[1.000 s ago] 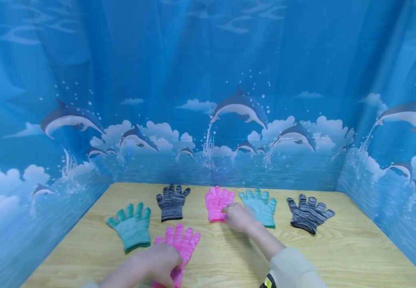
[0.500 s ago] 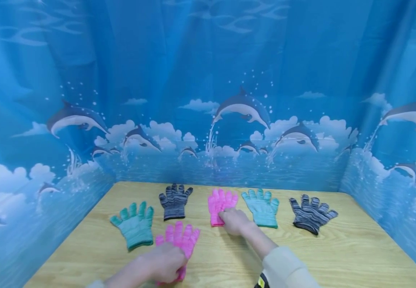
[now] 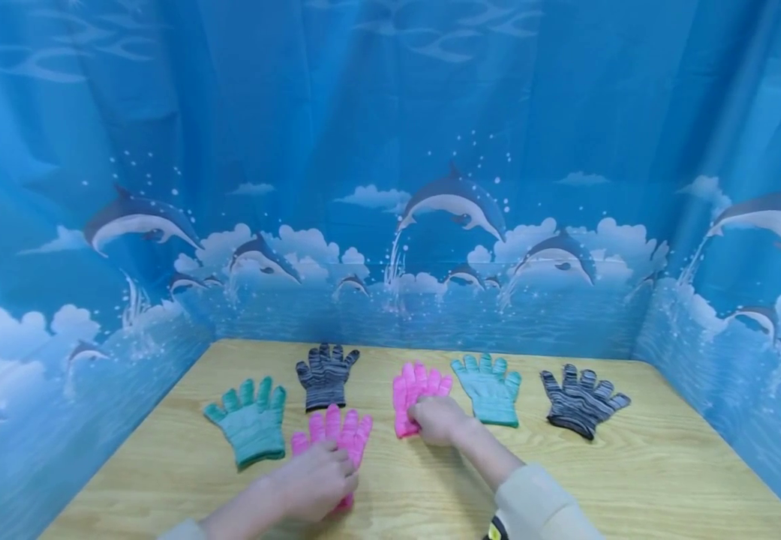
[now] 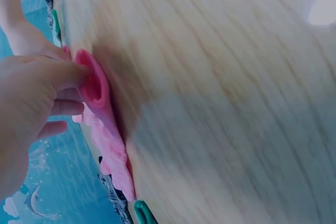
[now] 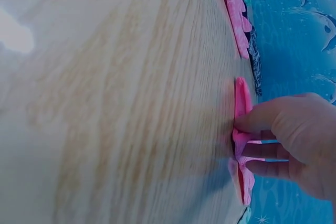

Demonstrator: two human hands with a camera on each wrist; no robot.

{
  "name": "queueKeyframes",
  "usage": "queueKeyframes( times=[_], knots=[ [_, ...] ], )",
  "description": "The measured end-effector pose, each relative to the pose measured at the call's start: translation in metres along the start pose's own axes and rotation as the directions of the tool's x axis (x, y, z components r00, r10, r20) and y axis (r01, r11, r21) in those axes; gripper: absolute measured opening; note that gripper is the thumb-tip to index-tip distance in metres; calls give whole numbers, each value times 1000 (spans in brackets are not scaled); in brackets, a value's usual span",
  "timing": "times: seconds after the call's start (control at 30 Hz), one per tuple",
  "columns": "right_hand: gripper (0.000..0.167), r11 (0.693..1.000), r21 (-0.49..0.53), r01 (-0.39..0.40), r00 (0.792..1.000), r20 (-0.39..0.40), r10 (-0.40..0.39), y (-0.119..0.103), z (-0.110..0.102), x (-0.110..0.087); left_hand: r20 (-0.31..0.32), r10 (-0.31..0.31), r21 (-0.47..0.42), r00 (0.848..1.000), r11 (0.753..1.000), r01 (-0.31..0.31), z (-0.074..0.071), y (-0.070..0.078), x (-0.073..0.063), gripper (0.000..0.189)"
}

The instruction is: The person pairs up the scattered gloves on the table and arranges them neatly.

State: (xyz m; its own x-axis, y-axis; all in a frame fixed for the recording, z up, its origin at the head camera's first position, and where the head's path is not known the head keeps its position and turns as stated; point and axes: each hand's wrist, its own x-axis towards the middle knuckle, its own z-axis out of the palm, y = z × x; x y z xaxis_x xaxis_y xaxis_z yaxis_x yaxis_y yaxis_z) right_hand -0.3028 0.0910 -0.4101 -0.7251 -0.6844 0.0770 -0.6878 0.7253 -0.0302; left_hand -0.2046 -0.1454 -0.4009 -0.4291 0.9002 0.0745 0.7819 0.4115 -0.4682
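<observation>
My left hand (image 3: 316, 480) grips the near pink knit glove (image 3: 349, 437) at its cuff. In the left wrist view the thumb reaches into the raised cuff opening of that pink glove (image 4: 107, 137), while its fingers trail toward the table. Farther back and to the right, my right hand (image 3: 439, 421) pinches the other pink glove (image 3: 412, 385) low on its right side. The right wrist view has thumb and fingertips on this glove (image 5: 243, 93), its cloth bunched between them. Both gloves point away from me, with their lower parts partly hidden by the hands.
On the wooden table (image 3: 566, 487) a green glove (image 3: 250, 426) lies at left and a grey-black striped glove (image 3: 325, 379) behind it. A second green glove (image 3: 493, 390) and a second striped glove (image 3: 581, 401) lie at right. A blue dolphin-print curtain (image 3: 390, 150) surrounds the table.
The left hand and its pink glove have shifted slightly away from me. The right pink glove has come a little toward me and turned, its fingers leaning right. The green and striped gloves stay put.
</observation>
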Motion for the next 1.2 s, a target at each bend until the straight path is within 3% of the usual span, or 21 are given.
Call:
queueKeyframes(
  times=[0.2, 0.37, 0.47, 0.57, 0.7, 0.83, 1.0, 1.2],
  knots=[
    [13, 999, -9, 40, 999, -14, -41, 2, 2, -1, 17, 6, -120, 1000, 993, -4, 2, 0, -2, 10],
    [21, 996, 71, 58, 998, -16, -57, 3, 1, -3, 5, 16, -211, 1000, 977, -14, 1, 1, -3, 13],
    [23, 988, 143, 55, 998, -36, -51, 4, -5, -5, 1, 29, -220, 1000, 975, -28, -1, 1, -3, 15],
    [21, 983, 170, 66, 993, -104, -49, 5, -12, -6, 7, 29, -219, 1000, 975, -27, -2, 2, -2, 14],
    [14, 977, 195, 86, 975, -216, -43, 4, -21, -7, 39, 29, -239, 999, 971, -19, -3, 3, -2, 12],
    [13, 954, 298, 41, 962, -271, 43, -2, -31, -8, 76, 35, -282, 996, 959, -12, -2, 3, -1, 10],
    [10, 926, 377, -21, 936, -317, 150, -13, -41, -7, 42, 37, -307, 998, 952, -23, -1, 2, -3, 10],
    [7, 931, 366, -6, 895, -413, 168, -29, -46, -4, 15, 31, -449, 999, 893, -21, -3, -5, -14, 7]
  ],
)
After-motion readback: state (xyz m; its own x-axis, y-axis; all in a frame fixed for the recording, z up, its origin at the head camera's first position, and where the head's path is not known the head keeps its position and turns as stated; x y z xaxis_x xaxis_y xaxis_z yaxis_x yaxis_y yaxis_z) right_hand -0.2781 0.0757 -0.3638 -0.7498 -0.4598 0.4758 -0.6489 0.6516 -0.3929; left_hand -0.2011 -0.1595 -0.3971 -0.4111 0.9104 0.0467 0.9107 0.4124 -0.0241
